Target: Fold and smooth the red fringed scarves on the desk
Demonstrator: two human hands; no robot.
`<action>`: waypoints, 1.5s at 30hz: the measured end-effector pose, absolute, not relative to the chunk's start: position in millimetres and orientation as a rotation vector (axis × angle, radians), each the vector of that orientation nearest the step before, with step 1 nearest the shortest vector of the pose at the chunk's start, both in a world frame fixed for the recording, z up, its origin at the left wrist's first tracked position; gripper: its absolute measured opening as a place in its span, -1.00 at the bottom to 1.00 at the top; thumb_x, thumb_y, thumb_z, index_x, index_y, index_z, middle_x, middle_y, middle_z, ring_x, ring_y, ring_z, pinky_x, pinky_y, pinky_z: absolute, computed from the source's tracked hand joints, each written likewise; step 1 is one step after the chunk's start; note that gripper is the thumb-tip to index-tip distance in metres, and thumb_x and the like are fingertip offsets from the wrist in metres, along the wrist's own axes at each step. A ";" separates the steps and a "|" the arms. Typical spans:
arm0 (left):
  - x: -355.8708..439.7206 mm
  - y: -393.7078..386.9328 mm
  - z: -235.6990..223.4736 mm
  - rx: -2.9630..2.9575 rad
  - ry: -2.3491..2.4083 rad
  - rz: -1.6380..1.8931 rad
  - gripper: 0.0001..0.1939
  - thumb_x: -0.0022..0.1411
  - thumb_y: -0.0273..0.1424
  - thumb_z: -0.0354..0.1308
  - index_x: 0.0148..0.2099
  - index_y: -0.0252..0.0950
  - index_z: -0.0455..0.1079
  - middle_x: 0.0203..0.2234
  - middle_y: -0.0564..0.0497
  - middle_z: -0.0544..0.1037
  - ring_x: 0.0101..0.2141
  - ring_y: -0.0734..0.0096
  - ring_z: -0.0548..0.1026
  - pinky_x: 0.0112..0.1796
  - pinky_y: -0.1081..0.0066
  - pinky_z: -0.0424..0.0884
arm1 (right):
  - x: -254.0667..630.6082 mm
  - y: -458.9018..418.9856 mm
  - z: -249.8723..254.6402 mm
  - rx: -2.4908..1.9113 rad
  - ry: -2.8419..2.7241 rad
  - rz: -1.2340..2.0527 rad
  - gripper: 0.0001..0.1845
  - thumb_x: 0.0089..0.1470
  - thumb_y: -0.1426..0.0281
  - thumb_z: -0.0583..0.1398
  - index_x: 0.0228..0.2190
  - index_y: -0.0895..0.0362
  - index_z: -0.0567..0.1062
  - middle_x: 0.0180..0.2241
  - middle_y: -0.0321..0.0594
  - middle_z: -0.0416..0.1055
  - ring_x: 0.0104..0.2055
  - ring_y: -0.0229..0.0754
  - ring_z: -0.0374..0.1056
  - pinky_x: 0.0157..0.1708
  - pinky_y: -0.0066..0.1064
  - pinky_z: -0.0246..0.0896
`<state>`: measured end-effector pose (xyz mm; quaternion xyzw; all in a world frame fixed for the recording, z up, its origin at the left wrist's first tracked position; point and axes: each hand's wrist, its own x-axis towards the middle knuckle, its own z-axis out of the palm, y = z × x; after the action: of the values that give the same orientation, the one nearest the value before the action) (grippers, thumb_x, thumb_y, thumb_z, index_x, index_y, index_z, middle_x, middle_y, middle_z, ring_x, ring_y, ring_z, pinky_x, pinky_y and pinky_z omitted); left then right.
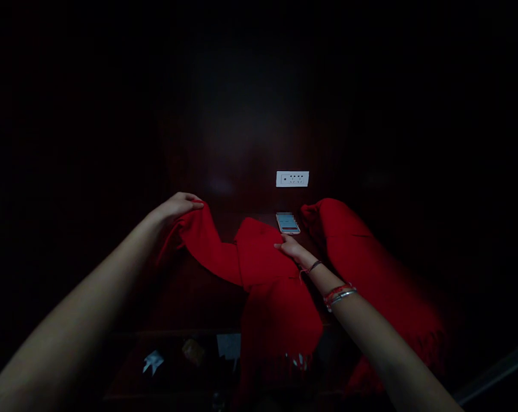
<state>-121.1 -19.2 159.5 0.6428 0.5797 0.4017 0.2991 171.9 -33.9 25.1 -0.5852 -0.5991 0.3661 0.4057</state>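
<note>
A long red scarf [267, 269] with fringed ends lies draped over a dark wooden surface [190, 286], one end hanging off the near edge. My left hand [179, 204] is closed on the scarf's left edge and holds it raised. At the middle fold, my right hand [290, 247] pinches the cloth; bangles and a thread band sit on that wrist. Another bunched part of the scarf [353, 246] lies to the right.
A phone [287, 223] lies on the surface just beyond my right hand. A white socket plate [292, 178] is set in the dark back panel. Small pale objects [154, 361] show dimly on a lower shelf. The surroundings are very dark.
</note>
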 end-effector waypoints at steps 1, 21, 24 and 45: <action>-108.1 -18.5 159.1 1.742 1.499 1.068 -0.75 -0.14 -0.44 0.14 -0.31 -0.40 0.36 -0.57 0.04 0.43 -0.55 0.50 0.38 -0.46 0.49 0.32 | 167.7 -30.6 25.9 -1.535 -1.542 0.846 -0.72 -0.20 0.55 0.10 -0.32 0.20 0.34 -0.36 -0.20 0.40 -0.38 -0.27 0.32 -0.37 -0.45 0.21; -51.9 4.5 34.7 2.081 1.609 1.026 -0.19 -0.08 -0.35 0.10 0.17 -0.29 -0.23 -0.15 -0.09 0.35 -0.15 0.30 0.33 -0.16 0.42 0.24 | 159.6 -13.5 24.2 -1.621 -1.738 0.321 -0.52 -0.14 0.44 0.10 -0.10 0.23 0.20 -0.11 -0.06 0.23 -0.06 -0.17 0.14 -0.08 -0.38 -0.02; -50.8 -3.6 50.4 2.059 1.617 1.333 -0.32 -0.01 -0.44 0.01 0.16 -0.29 -0.17 -0.17 -0.05 0.38 -0.16 0.33 0.34 -0.16 0.44 0.24 | 158.0 -20.6 27.2 -1.549 -1.804 0.253 -0.44 -0.17 0.43 0.12 -0.07 0.26 0.17 -0.06 -0.01 0.16 -0.01 -0.14 0.07 -0.04 -0.34 -0.08; -68.1 13.8 38.6 2.164 1.194 0.955 -0.55 0.02 -0.28 -0.02 0.01 -0.25 0.17 -0.04 -0.05 0.25 -0.04 0.34 0.19 -0.07 0.35 0.11 | 141.0 -34.2 33.2 -1.102 -2.165 0.084 -0.59 -0.13 0.50 0.10 -0.15 0.20 0.29 -0.14 -0.10 0.22 -0.08 -0.21 0.11 -0.04 -0.31 -0.08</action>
<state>-68.1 13.8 38.6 0.7922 0.4369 0.3496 0.2434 141.0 -34.2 33.2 -0.4250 -0.8350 0.0323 0.3480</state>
